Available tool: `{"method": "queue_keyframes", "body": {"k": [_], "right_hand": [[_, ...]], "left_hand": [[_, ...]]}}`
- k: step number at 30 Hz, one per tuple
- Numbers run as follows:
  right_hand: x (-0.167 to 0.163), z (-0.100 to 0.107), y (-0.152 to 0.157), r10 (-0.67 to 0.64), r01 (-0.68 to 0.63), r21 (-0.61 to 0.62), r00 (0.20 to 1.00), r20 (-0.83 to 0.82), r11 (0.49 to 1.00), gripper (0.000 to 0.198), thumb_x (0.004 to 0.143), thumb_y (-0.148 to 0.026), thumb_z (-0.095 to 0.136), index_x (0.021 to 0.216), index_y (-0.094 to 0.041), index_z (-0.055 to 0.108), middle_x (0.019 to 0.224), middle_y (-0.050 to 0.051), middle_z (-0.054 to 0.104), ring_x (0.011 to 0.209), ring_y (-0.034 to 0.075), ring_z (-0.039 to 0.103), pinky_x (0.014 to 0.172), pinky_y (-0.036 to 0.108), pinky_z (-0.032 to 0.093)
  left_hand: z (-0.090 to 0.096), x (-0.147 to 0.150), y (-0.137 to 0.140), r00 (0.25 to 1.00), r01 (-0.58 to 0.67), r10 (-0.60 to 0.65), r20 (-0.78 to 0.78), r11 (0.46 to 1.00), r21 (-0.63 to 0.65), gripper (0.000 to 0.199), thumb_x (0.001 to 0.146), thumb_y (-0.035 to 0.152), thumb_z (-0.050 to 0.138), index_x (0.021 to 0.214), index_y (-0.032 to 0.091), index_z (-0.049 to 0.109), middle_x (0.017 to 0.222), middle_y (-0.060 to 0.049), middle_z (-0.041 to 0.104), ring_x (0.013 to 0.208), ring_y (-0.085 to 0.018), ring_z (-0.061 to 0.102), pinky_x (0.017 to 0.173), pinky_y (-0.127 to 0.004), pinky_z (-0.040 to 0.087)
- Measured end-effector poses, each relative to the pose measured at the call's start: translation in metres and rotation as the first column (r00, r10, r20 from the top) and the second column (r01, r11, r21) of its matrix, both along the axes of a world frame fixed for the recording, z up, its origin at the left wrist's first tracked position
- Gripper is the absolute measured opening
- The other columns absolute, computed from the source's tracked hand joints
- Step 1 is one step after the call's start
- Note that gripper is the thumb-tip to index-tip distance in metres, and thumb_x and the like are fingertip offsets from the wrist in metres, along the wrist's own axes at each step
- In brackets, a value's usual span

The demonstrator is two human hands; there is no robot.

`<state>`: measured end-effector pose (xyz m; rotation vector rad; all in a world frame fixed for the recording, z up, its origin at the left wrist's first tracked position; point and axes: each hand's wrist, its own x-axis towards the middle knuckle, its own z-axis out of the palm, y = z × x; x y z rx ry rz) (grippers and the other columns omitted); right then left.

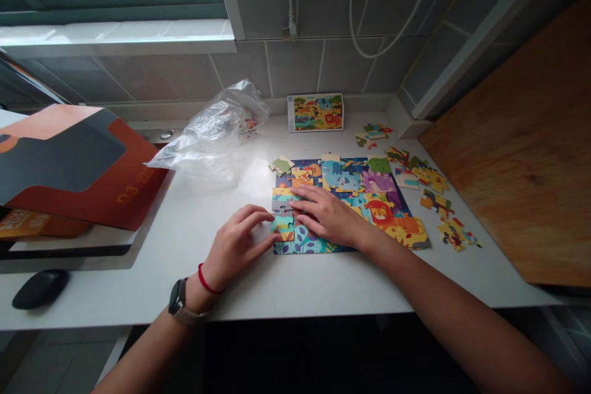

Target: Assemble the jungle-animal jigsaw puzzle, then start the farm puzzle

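A jigsaw puzzle board point(314, 245) with animal pictures lies on the white desk, with pieces covering much of it. My right hand point(325, 212) rests over its left half, fingers stretched out and spread, hiding part of the picture. At the board's left edge is my left hand point(242, 237), thumb and index finger apart beside a green-and-yellow puzzle piece point(283, 229); whether they touch it I cannot tell. A lion point(381, 210) shows on pieces at the right, a blue elephant point(339, 176) on those at the top. One loose green piece point(281, 165) overlaps the top left corner.
Loose puzzle pieces point(429, 175) lie right of the board, near a wooden panel point(521, 154). The puzzle picture box point(318, 112) stands against the wall. A clear plastic bag point(212, 126), an orange-and-grey folder point(83, 160) and a black mouse point(40, 289) are on the left.
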<state>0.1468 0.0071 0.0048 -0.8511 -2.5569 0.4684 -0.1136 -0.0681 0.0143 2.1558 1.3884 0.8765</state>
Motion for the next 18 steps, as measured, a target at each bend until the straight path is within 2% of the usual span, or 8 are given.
{"method": "queue_keyframes", "body": {"k": [2,3,7,11,16,18], "right_hand": [[0.0,0.001,-0.001,0.01,-0.01,-0.013,1.0,0.002,1.0,0.034,0.103,-0.028,0.063,0.133,-0.017,0.073,0.153,0.014,0.062,0.145,0.033,0.054,0.123,0.055,0.046],[0.001,0.002,-0.001,0.016,-0.016,-0.02,1.0,0.003,1.0,0.034,0.103,-0.028,0.063,0.134,-0.017,0.072,0.152,0.013,0.063,0.146,0.033,0.053,0.123,0.055,0.045],[0.002,0.003,0.0,0.027,-0.027,-0.035,1.0,0.002,0.999,0.034,0.105,-0.026,0.059,0.135,-0.016,0.072,0.147,0.012,0.067,0.147,0.032,0.052,0.122,0.054,0.047],[0.004,-0.002,0.002,0.034,-0.036,-0.05,0.999,-0.034,0.998,0.037,0.103,-0.015,0.056,0.136,-0.02,0.071,0.147,0.01,0.068,0.146,0.028,0.054,0.121,0.051,0.049],[0.011,-0.011,0.008,0.013,-0.024,-0.11,0.995,-0.095,0.994,0.07,0.088,0.008,0.047,0.152,-0.019,0.056,0.154,0.012,0.061,0.147,0.023,0.054,0.125,0.048,0.046],[0.013,-0.012,0.009,0.012,-0.023,-0.118,0.995,-0.1,0.993,0.076,0.084,0.01,0.045,0.153,-0.018,0.055,0.154,0.012,0.061,0.147,0.022,0.054,0.125,0.047,0.046]], "left_hand": [[-0.002,-0.004,0.001,0.995,0.085,-0.08,-0.063,0.994,0.067,0.025,0.098,0.039,0.073,0.118,0.025,0.072,0.13,-0.012,0.067,0.116,-0.027,0.067,0.097,-0.042,0.059],[-0.004,-0.004,0.001,0.991,0.105,-0.096,-0.093,0.99,0.096,0.024,0.099,0.038,0.073,0.119,0.026,0.073,0.134,-0.012,0.066,0.121,-0.028,0.065,0.101,-0.046,0.057],[-0.011,0.002,0.002,0.973,0.141,-0.1,-0.209,0.971,0.192,0.019,0.102,0.032,0.068,0.12,0.029,0.075,0.134,-0.011,0.068,0.119,-0.03,0.064,0.095,-0.048,0.058],[-0.013,0.006,0.001,0.961,0.142,-0.072,-0.268,0.957,0.251,0.02,0.103,0.031,0.066,0.12,0.027,0.075,0.133,-0.011,0.069,0.118,-0.031,0.064,0.091,-0.049,0.058],[-0.015,0.005,0.0,0.953,0.155,-0.073,-0.295,0.952,0.264,0.021,0.104,0.029,0.064,0.122,0.024,0.074,0.14,-0.011,0.069,0.125,-0.033,0.062,0.094,-0.051,0.058],[-0.016,0.003,0.0,0.946,0.179,-0.091,-0.311,0.947,0.267,0.023,0.105,0.028,0.063,0.125,0.023,0.073,0.142,-0.009,0.069,0.127,-0.034,0.061,0.095,-0.051,0.058]]}}
